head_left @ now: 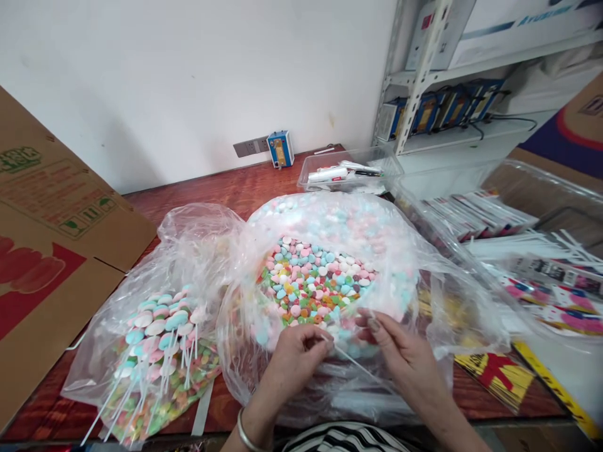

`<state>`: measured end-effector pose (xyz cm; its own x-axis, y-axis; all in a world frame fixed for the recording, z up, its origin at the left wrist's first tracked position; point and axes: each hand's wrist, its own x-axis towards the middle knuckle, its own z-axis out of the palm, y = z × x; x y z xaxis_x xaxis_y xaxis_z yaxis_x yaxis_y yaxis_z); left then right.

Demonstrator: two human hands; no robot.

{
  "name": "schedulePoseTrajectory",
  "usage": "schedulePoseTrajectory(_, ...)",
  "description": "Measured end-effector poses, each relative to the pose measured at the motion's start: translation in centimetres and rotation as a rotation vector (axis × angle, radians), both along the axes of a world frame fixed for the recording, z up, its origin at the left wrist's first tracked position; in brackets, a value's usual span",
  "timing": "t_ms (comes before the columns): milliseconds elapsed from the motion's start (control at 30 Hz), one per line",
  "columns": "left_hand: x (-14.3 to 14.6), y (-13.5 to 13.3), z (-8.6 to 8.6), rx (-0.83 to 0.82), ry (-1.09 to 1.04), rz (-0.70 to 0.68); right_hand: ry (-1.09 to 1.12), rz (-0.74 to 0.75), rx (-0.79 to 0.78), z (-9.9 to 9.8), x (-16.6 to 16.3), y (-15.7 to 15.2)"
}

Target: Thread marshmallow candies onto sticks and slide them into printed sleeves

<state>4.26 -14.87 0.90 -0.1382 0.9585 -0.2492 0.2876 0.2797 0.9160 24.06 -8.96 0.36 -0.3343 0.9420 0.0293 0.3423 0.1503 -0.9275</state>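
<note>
In the head view, my left hand [301, 355] had thumb and fingers pinched closed, seemingly on the upper end of a thin, straight white stick [354, 362] at the lower centre of the frame. From that pinch the long axis slanted toward the lower right, reaching near my right hand [402, 345]; the left was nearer its upper end. My right fingertips were drawn close together; I couldn't tell whether they held anything. The stick looked slender and plain against the clear, crinkled plastic bag [233, 358] around small, rounded, multicoloured candies [320, 270].
</note>
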Motion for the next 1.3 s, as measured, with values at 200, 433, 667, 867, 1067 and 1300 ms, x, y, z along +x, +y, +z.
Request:
schedulePoseTrajectory(200, -2.3, 1.8, 1.9, 0.137, 0.436, -0.035, -0.066, -0.173, 0.130, 0.9, 1.3, 1.2)
schedulePoseTrajectory(433, -4.6, 9.8, 1.7, 0.267, 0.889, 0.000, -0.175, -0.051, 0.134, 0.5, 0.3, 2.0)
schedulePoseTrajectory(667, -5.4, 14.8, -0.2, 0.203, 0.930, 0.004, -0.168, -0.017, 0.137, 0.7, 0.9, 3.0)
schedulePoseTrajectory(867, -5.5, 14.8, 0.4, 0.170, 0.812, 0.032, -0.183, 0.028, 0.116, 0.6, 0.7, 3.2)
schedulePoseTrajectory(1067, -3.9, 14.7, 0.6, 0.092, 0.519, -0.136, -0.166, 0.081, 0.089, 0.7, 0.3, 3.0)
schedulePoseTrajectory(1300, -3.4, 15.2, -1.1, 0.031, 0.491, -0.059, -0.159, 0.087, 0.085, 0.7, 0.6, 2.7)
